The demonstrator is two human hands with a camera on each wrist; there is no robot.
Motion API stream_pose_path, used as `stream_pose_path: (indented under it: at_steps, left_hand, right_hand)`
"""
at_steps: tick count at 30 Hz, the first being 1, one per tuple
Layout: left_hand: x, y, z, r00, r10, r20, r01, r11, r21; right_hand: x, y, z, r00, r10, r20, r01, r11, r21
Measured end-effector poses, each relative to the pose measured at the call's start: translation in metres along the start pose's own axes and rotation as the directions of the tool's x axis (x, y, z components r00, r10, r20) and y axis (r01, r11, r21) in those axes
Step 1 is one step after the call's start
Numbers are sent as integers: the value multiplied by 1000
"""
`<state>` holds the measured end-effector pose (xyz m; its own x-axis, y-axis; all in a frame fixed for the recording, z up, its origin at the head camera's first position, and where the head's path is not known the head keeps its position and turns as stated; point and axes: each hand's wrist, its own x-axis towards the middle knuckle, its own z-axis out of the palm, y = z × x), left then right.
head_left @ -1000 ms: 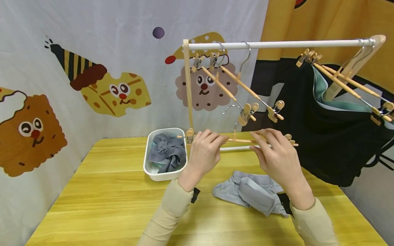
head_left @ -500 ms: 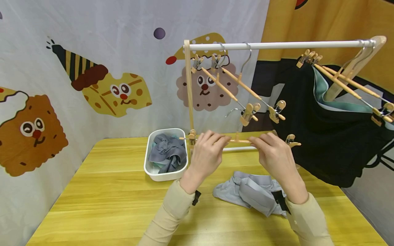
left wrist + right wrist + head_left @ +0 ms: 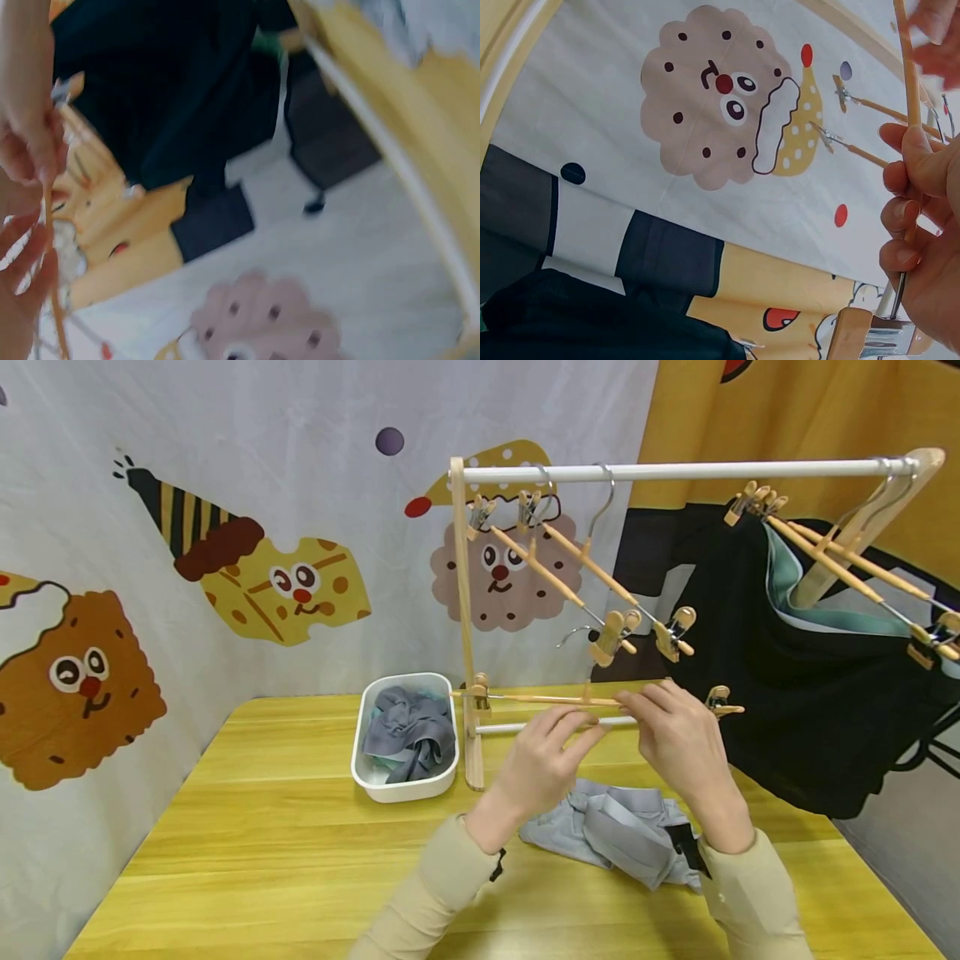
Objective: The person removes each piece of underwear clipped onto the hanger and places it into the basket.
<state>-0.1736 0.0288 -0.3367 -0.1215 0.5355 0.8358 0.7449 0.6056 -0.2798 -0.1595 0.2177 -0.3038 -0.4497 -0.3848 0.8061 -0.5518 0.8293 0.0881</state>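
A clip hanger [image 3: 551, 699] with a wooden-coloured bar is held level above the table, a clip [image 3: 480, 690] near its left end and another clip [image 3: 718, 700] near its right. My right hand [image 3: 678, 743] grips the bar right of its centre; in the right wrist view the thumb and curled fingers wrap the bar [image 3: 910, 75]. Just below the bar's middle is my left hand [image 3: 536, 772], fingers loosely extended and holding nothing. In the left wrist view its fingers lie beside the bar. A folded pale grey garment [image 3: 622, 835] rests on the table beneath my hands.
A garment rack with a white rail [image 3: 675, 469] stands behind. Two bare clip hangers [image 3: 543, 568] hang at its left, and a black garment [image 3: 772, 693] hangs from hangers at its right. A white basket [image 3: 401, 792] with crumpled grey-blue cloth sits left of the rack.
Both hands held the hanger's bar half a second ago; my left hand has let go and moved right and down toward its middle. The right hand keeps its grip, and the hanger has shifted slightly right.
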Motion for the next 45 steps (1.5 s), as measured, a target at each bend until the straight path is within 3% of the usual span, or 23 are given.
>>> stream_pose_path:
  at_steps: [2,3,4,5,6,8,11,12,13,14,16,18,21,25,26,28,29,32,35,36,40,43,45]
  left_hand:
    - [-4,10,9,985,-37,171,51,995,-83]
    - [-6,15,13,960,-60,274,96,988,-122]
    - [-9,21,19,919,-83,386,148,979,-142]
    - [-11,27,24,858,-108,502,211,966,-153]
    - [-13,33,30,779,-128,613,278,948,-154]
    - [-15,46,43,591,-160,791,396,912,-112]
    - [-17,68,62,319,-213,924,522,853,16]
    - [-17,74,68,249,-234,940,550,833,61]
    - [-17,80,73,194,-257,947,567,817,105]
    - [-18,86,77,152,-278,948,578,804,143]
    - [-17,94,85,92,-317,944,570,794,211]
    - [-17,99,90,77,-342,937,534,808,251]
    - [-14,103,94,79,-366,927,433,850,299]
    - [-13,103,97,77,-375,924,366,873,324]
    - [-14,101,98,93,-358,929,366,880,302]
    - [-17,97,98,143,-300,943,366,901,232]
    - [-19,95,97,176,-265,948,396,901,178]
    - [-25,87,94,282,-171,944,489,872,12]
    - [-29,80,90,334,-138,932,602,793,-98]
    - [-30,78,89,347,-136,928,610,784,-113]
    - [-34,72,83,357,-143,923,650,748,-135]
    - [-34,67,77,336,-166,927,692,712,-123]
    - [-33,63,72,335,-178,925,711,692,-124]
  right_hand:
    - [0,0,0,1000,6,6,-6,1000,-4]
    - [0,0,-1,1000,8,7,-8,1000,-6]
    - [0,0,-1,1000,8,6,-8,1000,-7]
    - [0,0,-1,1000,8,5,-8,1000,-8]
    - [0,0,-2,1000,7,1,-7,1000,-8]
    - [0,0,-2,1000,6,-9,-6,1000,-6]
    - [0,1,-3,1000,0,-24,0,1000,0]
    - [0,1,-2,1000,-2,-27,2,1000,1]
    - [0,1,-2,1000,-4,-28,4,1000,2]
    - [0,0,-2,1000,-6,-29,6,1000,3]
    - [-1,1,-1,1000,-4,-25,4,1000,8]
    - [-2,1,-1,1000,7,-23,-7,1000,19]
    - [-3,2,-1,1000,20,-23,-20,999,33]
    - [-4,3,-1,999,21,-25,-20,999,38]
    - [-4,3,-1,999,21,-26,-20,999,40]
    - [-4,3,0,999,26,-24,-25,999,46]
    - [-4,3,0,999,31,-24,-29,998,52]
    - [-4,3,-1,999,35,-19,-34,998,50]
    - [-4,3,-3,999,35,-12,-35,999,35]
    - [-4,3,-3,999,34,-10,-34,999,28]
    - [-4,3,-5,999,34,-5,-34,999,10]
    - [-5,4,-5,999,42,0,-42,999,14]
    - [-6,5,-5,999,48,3,-48,999,18]
